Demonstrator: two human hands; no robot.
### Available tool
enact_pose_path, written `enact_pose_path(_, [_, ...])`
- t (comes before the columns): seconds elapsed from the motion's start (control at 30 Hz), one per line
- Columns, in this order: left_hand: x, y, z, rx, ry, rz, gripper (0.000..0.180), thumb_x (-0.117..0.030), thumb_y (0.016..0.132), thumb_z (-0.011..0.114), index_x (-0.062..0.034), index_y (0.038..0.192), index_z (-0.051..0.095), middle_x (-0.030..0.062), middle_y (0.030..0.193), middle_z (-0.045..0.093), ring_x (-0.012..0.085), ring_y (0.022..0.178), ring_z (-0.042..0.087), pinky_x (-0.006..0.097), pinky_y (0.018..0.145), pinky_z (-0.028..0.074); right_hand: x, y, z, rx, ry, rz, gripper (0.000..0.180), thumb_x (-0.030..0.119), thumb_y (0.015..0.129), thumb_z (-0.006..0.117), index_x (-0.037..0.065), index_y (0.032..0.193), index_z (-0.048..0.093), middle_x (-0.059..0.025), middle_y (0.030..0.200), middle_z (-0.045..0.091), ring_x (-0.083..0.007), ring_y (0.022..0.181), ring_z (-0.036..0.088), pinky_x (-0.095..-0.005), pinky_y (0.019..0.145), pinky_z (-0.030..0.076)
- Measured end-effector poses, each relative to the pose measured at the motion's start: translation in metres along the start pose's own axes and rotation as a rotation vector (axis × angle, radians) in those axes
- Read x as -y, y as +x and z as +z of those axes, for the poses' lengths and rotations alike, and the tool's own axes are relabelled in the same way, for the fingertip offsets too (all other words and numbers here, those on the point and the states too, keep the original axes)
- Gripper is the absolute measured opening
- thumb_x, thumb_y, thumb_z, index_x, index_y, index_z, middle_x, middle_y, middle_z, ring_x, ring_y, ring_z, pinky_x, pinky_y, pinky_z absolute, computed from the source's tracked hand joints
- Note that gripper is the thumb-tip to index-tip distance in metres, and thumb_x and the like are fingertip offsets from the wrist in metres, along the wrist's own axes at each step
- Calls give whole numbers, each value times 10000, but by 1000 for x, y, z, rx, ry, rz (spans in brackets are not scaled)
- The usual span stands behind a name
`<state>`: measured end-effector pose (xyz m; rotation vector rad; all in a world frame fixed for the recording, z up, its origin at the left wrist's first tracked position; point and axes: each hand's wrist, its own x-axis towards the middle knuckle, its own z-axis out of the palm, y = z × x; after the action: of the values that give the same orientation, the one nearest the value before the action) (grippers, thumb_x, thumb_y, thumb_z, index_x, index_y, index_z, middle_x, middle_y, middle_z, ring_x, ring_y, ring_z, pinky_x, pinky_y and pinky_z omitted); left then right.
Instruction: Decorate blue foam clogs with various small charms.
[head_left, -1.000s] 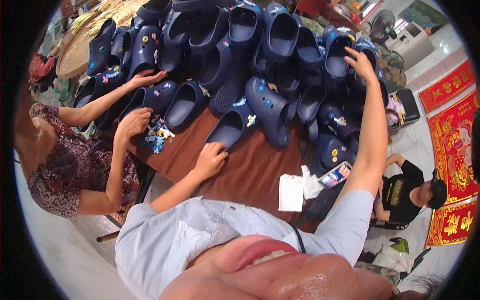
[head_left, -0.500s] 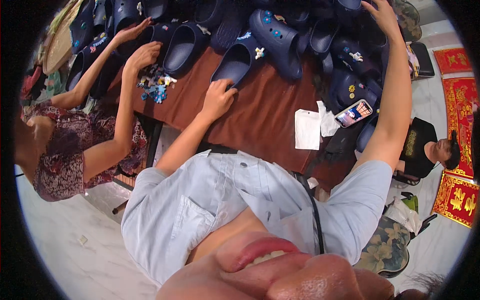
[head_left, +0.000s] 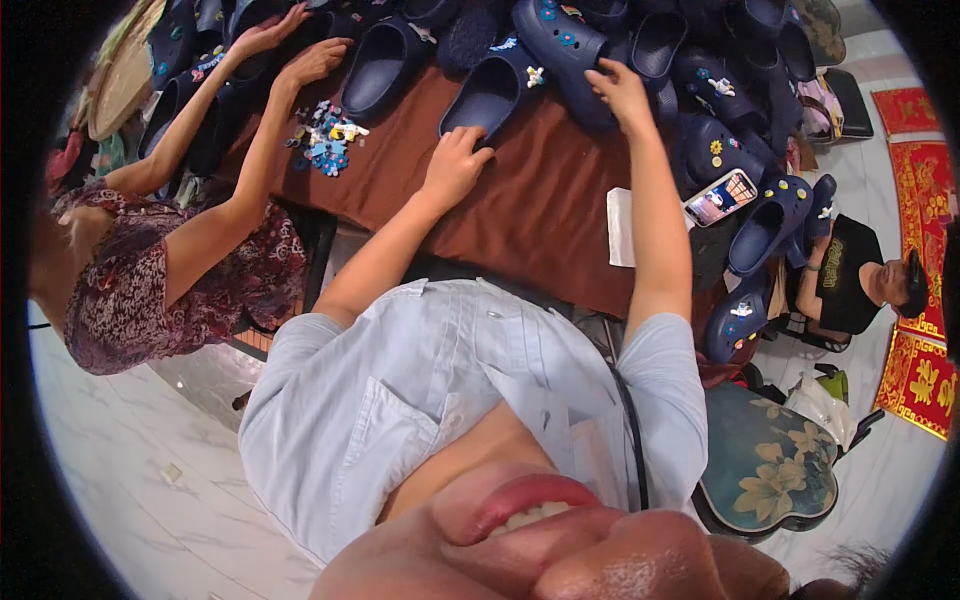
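On the brown cloth, a navy clog (head_left: 488, 92) with a small white figure charm lies tilted, its heel toward me. My left hand (head_left: 455, 168) is closed at that heel, fingers curled over its edge. My right hand (head_left: 624, 98) is over the lower end of a neighbouring navy clog with blue flower charms (head_left: 560, 45). Its fingers are apart and nothing shows between them; whether they touch the clog I cannot tell. A small heap of colourful shoe charms (head_left: 328, 138) lies left of my left hand.
Navy clogs (head_left: 382, 68) crowd the table's far side. A lit phone (head_left: 720, 198) and a white paper (head_left: 620, 228) lie at the right. Another person's hands (head_left: 315, 62) are among clogs at the left. A person in black (head_left: 850, 275) and a flowered stool (head_left: 765, 460) are right.
My right hand has come back from the far right toward the middle, near the flower-charm clog. My left hand stays at its clog's heel. The whole view has shifted slightly.
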<state>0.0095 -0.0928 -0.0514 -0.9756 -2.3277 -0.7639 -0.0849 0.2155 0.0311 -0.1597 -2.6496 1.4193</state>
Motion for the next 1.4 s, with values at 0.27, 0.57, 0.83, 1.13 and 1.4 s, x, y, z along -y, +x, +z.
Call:
enact_pose_path(0.27, [-34,-16,-12,189,-101,82,239,-57,745,576,-79,936,717,142,1127,561,312,966,550,388,816,511,11,3,37,77,577,171,390,160,815,775,-65,1097,627,-151,1021,687,-223,875,671,-344,781,539])
enact_pose_path(0.57, [-88,-24,9,218,-314,202,243,-65,763,586,-42,976,700,195,1089,583,333,982,570,379,783,534,115,-103,50,-74,1101,-20,212,78,864,689,-9,1049,632,-109,951,698,-190,776,687,-318,674,584])
enact_pose_path(0.83, [-94,-31,23,430,-470,363,285,-77,839,610,14,1109,617,215,1153,617,364,1045,607,464,922,481,115,-138,132,-179,1062,-24,233,85,906,653,-12,1106,580,-52,1027,646,-115,881,616,-279,813,508])
enact_pose_path(1.13, [-42,-16,-121,530,-970,-275,272,-29,872,629,28,1137,650,140,1148,648,245,1075,617,346,934,469,70,-195,106,-136,385,-179,268,24,871,624,4,1137,637,-102,1015,643,-158,868,644,-291,740,537])
enact_pose_path(1.4, [-15,24,-76,181,-558,-239,453,-98,897,638,-51,1338,542,184,1126,625,347,1003,618,382,865,491,-11,-183,55,-488,-54,16,731,181,779,776,51,1402,417,-219,1254,447,-383,1157,448,-446,1029,370])
